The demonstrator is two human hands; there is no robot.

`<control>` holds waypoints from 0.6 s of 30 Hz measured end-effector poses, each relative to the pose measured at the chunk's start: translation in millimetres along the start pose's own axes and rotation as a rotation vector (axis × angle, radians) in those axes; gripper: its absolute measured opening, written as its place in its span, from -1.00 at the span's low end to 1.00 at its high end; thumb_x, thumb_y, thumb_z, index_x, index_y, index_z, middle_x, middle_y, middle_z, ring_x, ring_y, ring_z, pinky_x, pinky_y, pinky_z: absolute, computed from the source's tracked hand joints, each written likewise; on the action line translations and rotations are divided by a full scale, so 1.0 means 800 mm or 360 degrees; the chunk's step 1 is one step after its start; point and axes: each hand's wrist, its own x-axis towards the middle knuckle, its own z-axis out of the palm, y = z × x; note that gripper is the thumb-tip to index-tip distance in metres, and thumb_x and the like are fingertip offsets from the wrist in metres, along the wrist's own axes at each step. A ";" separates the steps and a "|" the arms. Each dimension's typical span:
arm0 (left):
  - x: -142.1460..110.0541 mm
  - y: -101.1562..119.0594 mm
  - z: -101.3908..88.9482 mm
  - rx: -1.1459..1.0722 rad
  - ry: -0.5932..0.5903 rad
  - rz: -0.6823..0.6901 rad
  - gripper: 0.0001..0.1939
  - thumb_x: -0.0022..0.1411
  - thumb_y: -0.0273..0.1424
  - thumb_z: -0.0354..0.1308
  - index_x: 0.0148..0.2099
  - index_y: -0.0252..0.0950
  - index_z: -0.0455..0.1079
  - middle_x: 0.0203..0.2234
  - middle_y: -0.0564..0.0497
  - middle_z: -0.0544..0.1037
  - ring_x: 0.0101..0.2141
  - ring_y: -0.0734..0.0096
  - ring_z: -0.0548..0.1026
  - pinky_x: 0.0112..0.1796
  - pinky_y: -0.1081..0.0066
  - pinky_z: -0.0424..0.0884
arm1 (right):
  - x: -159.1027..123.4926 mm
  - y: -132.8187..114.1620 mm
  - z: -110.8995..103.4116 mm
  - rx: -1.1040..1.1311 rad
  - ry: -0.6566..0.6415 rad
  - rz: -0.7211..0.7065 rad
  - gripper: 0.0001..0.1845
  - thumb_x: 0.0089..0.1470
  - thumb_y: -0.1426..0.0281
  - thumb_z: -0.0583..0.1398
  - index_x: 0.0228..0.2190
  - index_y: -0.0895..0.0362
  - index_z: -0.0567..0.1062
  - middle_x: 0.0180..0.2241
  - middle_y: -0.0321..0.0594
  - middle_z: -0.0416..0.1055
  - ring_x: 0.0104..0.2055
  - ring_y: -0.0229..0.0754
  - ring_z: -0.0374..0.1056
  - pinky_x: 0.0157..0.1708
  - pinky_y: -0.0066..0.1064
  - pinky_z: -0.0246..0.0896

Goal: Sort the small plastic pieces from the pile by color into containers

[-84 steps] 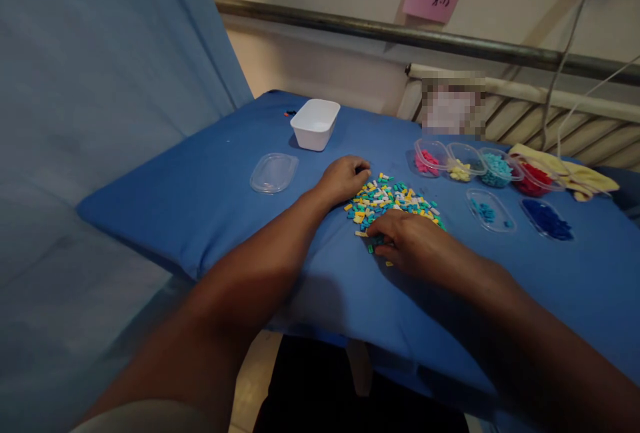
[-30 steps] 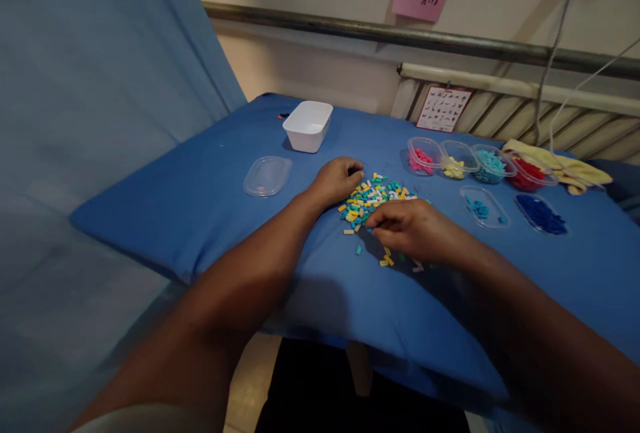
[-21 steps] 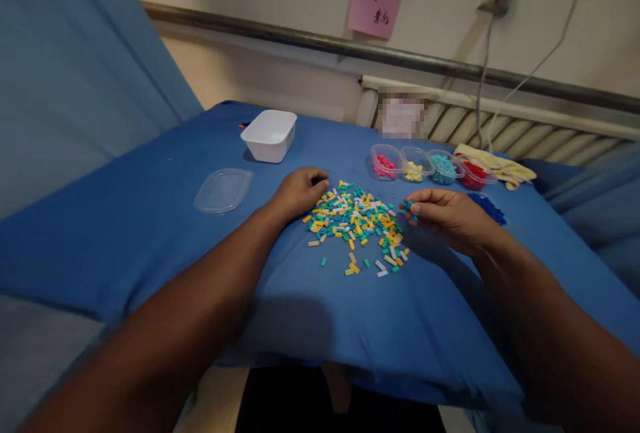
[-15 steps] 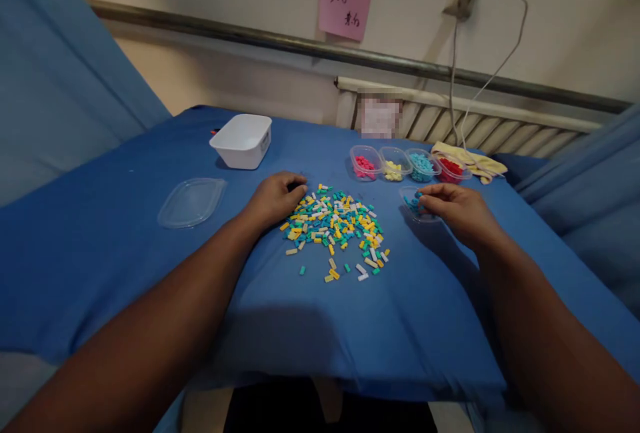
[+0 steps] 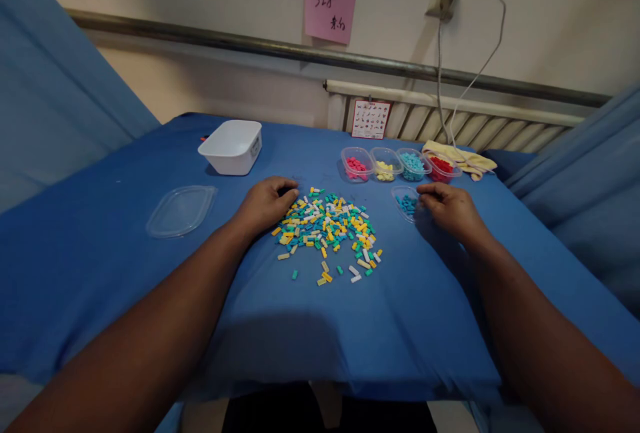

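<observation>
My left hand (image 5: 267, 205) rests at the left edge of a heap of small building bricks (image 5: 327, 223) in yellow, white, green and blue. Its fingers are loosely bent, with a small gap between thumb and index finger, and no brick shows between them. On the right, my right hand (image 5: 449, 210) has thumb and fingertips closed at the right rim of a small clear plastic tub (image 5: 399, 193). Blue bricks (image 5: 407, 204) lie in that tub, which looks slightly tilted. The right hand's far fingers are partly hidden.
Four clear tubs stand in a row behind, holding pink (image 5: 356, 166), pale yellow (image 5: 384, 170), light blue (image 5: 413, 165) and red bricks (image 5: 442, 166). A yellow cloth (image 5: 467, 158) lies beside them. To the left are a white bin (image 5: 233, 146) and a clear lid (image 5: 181, 212).
My right hand has let go of a blue brick over the tub and moved slightly right to the tub's rim. My left hand stays by the heap, its thumb and index finger closer together. The view has shifted.
</observation>
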 end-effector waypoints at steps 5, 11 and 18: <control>-0.001 0.001 0.000 0.0040 -0.0040 0.0001 -0.60 0.34 -0.20 0.19 0.08 -0.24 0.68 0.01 -0.12 0.71 -0.01 0.08 0.66 0.15 0.17 0.54 | -0.007 0.000 0.001 -0.0182 -0.0101 -0.0147 -0.57 0.27 0.27 0.15 -0.01 0.09 0.74 -0.06 -0.05 0.73 -0.05 0.05 0.63 0.05 -0.13 0.45; -0.004 -0.001 0.005 0.0035 -0.0045 0.0066 -0.62 0.35 -0.21 0.18 0.06 -0.27 0.66 0.01 -0.11 0.71 0.02 0.12 0.64 0.12 0.19 0.52 | -0.018 -0.024 -0.005 -0.0291 -0.0118 -0.0284 -0.67 0.28 0.32 0.23 -0.04 0.07 0.75 -0.06 0.01 0.72 -0.02 0.18 0.62 0.06 -0.01 0.45; -0.006 0.000 0.005 0.0022 -0.0061 0.0127 -0.64 0.35 -0.22 0.16 0.02 -0.26 0.67 -0.02 -0.11 0.71 0.01 0.13 0.64 0.11 0.19 0.52 | -0.060 -0.125 0.038 0.0053 -0.0516 -0.0941 -0.75 0.42 0.39 0.20 -0.06 0.08 0.70 -0.10 -0.08 0.71 -0.05 0.01 0.58 0.04 -0.15 0.44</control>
